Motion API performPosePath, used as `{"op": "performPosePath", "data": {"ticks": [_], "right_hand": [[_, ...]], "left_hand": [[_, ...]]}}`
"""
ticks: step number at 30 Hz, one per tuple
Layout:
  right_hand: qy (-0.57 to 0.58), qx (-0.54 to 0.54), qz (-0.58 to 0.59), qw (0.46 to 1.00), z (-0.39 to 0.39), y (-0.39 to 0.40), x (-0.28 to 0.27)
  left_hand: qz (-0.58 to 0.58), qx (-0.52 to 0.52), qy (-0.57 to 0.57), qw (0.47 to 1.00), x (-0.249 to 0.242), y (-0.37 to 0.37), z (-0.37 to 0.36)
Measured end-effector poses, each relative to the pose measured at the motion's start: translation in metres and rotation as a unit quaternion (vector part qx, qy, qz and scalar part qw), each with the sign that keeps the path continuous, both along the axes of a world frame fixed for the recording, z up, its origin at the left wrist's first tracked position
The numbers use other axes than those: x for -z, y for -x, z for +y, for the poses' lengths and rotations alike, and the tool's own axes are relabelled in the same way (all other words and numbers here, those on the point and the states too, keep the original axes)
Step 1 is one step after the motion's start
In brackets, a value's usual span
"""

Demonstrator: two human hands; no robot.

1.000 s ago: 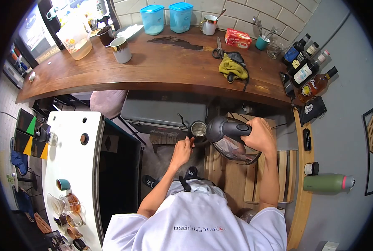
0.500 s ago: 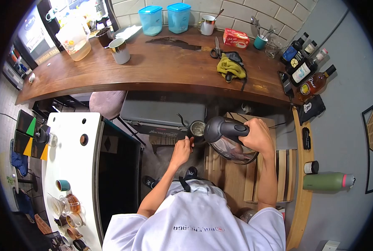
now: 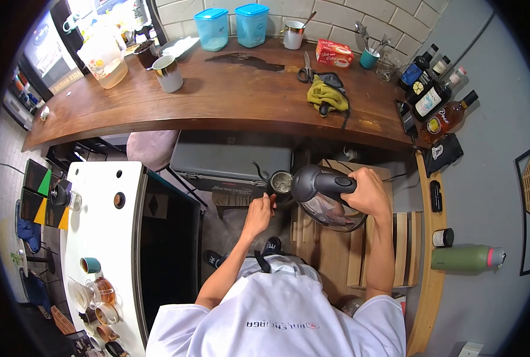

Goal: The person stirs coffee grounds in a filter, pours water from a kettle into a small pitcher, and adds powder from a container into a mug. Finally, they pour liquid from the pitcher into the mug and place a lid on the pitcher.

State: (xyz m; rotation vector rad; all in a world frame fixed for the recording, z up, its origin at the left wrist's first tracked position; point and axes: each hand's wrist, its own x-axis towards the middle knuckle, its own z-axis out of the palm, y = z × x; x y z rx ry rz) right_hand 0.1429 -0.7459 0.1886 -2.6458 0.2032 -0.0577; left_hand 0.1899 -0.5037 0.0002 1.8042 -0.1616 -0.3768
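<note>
My left hand [image 3: 258, 216] is closed around the handle of a small gooseneck kettle [image 3: 273, 185], whose thin curved spout points left. Its top is uncovered, and bubbly liquid shows inside. My right hand [image 3: 369, 195] grips the black handle of an electric kettle [image 3: 335, 214] with a shiny, reflective body. The electric kettle is tilted to the left, its dark lid end right beside the gooseneck kettle's opening. Whether a stream runs between the two cannot be made out. Both kettles are held in front of my body, on the near side of the wooden counter.
The wooden counter [image 3: 217, 98] bears a mug [image 3: 168, 74], scissors [image 3: 305, 70], a yellow cloth [image 3: 327, 95] and syrup bottles [image 3: 449, 119]. At left stands a white table [image 3: 101, 226] with cups and a glass server. A slatted wooden surface [image 3: 330, 256] lies below the electric kettle.
Both hands keep the same grip and place. The liquid's surface in the gooseneck kettle looks different, with more pale bubbles. The view has shifted very slightly.
</note>
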Motion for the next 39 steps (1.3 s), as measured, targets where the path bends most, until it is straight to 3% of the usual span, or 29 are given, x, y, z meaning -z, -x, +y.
{"op": "performPosePath", "data": {"ticks": [17, 29, 39], "right_hand": [[-0.034, 0.023, -0.001, 0.999, -0.006, 0.002, 0.004], [0.016, 0.025, -0.007, 1.0, -0.009, -0.001, 0.0], [-0.045, 0.053, -0.011, 0.998, -0.033, 0.004, 0.011]], "left_hand": [[0.014, 0.01, 0.007, 1.0, 0.005, -0.006, -0.006], [0.015, 0.016, 0.007, 1.0, 0.001, -0.009, -0.014], [0.025, 0.033, 0.015, 0.999, 0.006, -0.017, -0.024]]}}
